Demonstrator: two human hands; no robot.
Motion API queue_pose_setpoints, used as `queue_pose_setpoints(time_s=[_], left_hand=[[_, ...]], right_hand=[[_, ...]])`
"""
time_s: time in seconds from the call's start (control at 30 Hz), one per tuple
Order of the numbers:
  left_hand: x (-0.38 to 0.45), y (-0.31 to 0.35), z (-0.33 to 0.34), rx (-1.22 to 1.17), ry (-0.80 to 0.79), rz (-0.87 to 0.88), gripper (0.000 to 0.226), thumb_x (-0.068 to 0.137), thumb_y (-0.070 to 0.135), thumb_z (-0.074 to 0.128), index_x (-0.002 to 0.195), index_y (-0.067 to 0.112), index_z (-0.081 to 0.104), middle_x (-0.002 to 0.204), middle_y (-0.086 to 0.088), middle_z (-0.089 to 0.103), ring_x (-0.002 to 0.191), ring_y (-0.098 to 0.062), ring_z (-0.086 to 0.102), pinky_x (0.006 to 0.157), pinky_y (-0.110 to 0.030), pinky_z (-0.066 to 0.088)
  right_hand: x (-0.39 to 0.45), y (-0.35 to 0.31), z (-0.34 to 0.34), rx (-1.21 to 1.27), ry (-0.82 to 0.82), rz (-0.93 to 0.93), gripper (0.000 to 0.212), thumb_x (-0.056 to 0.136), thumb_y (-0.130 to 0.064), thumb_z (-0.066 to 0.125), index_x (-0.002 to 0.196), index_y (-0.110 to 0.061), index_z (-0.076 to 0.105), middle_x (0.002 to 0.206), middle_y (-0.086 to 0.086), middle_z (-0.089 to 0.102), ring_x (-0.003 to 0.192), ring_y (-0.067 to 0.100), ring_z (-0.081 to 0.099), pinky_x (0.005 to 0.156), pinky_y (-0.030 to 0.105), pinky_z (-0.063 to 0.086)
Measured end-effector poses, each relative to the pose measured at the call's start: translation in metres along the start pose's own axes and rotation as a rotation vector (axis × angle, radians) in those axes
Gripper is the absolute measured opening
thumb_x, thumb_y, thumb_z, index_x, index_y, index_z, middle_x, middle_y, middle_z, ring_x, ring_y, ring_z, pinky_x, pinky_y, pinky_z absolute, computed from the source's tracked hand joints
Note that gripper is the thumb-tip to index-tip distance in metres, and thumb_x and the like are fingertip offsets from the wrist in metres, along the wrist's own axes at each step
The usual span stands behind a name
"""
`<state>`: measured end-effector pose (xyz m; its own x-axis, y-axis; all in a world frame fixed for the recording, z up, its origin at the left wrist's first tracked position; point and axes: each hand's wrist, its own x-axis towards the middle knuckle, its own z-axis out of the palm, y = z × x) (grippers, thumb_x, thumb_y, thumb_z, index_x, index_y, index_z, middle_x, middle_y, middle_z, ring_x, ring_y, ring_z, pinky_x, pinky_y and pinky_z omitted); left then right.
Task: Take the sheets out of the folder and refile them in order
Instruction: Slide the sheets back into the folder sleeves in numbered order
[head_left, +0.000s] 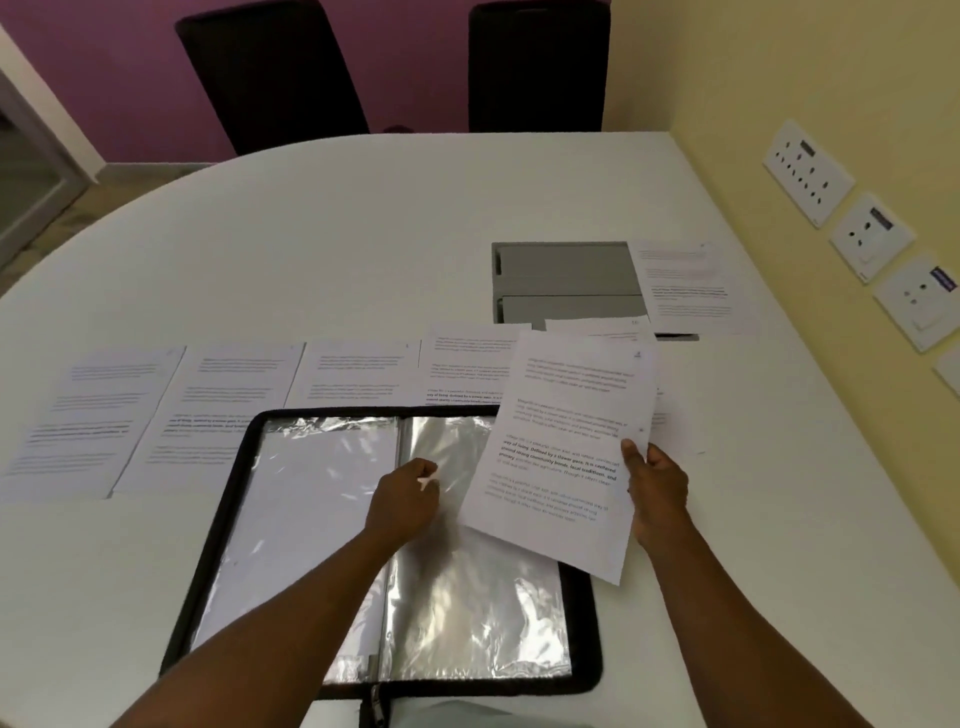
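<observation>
Sheet pinched at its right edge by the right hand hangs tilted over the folder, while the left hand pinches the right-hand plastic sleeve just beside it.

A black zip-edged folder with glossy clear plastic sleeves is laid open flat on the table, white printed sheets are ranged in a row behind it, and one printed sheet is held tilted over its right page.
</observation>
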<state>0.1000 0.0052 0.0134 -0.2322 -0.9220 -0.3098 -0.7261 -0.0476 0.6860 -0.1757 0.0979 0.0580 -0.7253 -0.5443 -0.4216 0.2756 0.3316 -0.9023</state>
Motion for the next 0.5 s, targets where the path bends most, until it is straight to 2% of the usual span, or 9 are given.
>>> queue_pose_setpoints(time_s=[0.1, 0.23, 0.33, 0.5], left_hand=[[0.011, -0.009, -0.003, 0.27, -0.075, 0.093, 0.046, 0.097, 0.02, 0.05, 0.143, 0.015, 0.045, 0.148, -0.006, 0.046, 0.132, -0.024, 0.047, 0.106, -0.034, 0.038], [0.023, -0.009, -0.006, 0.552, -0.109, 0.202, 0.05, 0.099, 0.021, 0.041, 0.148, 0.012, 0.034, 0.16, -0.009, 0.023, 0.142, -0.025, 0.033, 0.11, -0.037, 0.033], [0.04, -0.005, -0.004, 0.619, -0.111, 0.236, 0.051, 0.1, 0.023, 0.039, 0.149, 0.011, 0.03, 0.161, -0.01, 0.018, 0.144, -0.024, 0.026, 0.113, -0.039, 0.027], [0.065, -0.012, 0.005, 0.67, -0.193, 0.228, 0.059, 0.1, 0.02, 0.038, 0.153, 0.01, 0.017, 0.162, -0.011, 0.01, 0.147, -0.023, 0.02, 0.117, -0.038, 0.018]], right_hand=[[-0.003, 0.009, 0.002, 0.032, 0.004, 0.029, 0.008, 0.095, -0.022, 0.062, 0.097, -0.016, 0.067, 0.082, 0.001, 0.067, 0.064, 0.013, 0.058, 0.059, 0.024, 0.048], [-0.004, 0.007, 0.01, 0.057, -0.008, 0.044, 0.01, 0.095, -0.022, 0.062, 0.099, -0.016, 0.068, 0.086, 0.002, 0.069, 0.069, 0.015, 0.061, 0.063, 0.027, 0.05], [0.005, 0.002, 0.02, 0.064, -0.024, 0.05, 0.008, 0.095, -0.024, 0.062, 0.099, -0.02, 0.068, 0.092, 0.002, 0.07, 0.077, 0.017, 0.064, 0.068, 0.03, 0.053], [0.02, -0.008, 0.035, 0.093, -0.034, 0.067, 0.011, 0.096, -0.024, 0.061, 0.102, -0.019, 0.067, 0.093, -0.001, 0.069, 0.076, 0.014, 0.063, 0.062, 0.027, 0.05]])
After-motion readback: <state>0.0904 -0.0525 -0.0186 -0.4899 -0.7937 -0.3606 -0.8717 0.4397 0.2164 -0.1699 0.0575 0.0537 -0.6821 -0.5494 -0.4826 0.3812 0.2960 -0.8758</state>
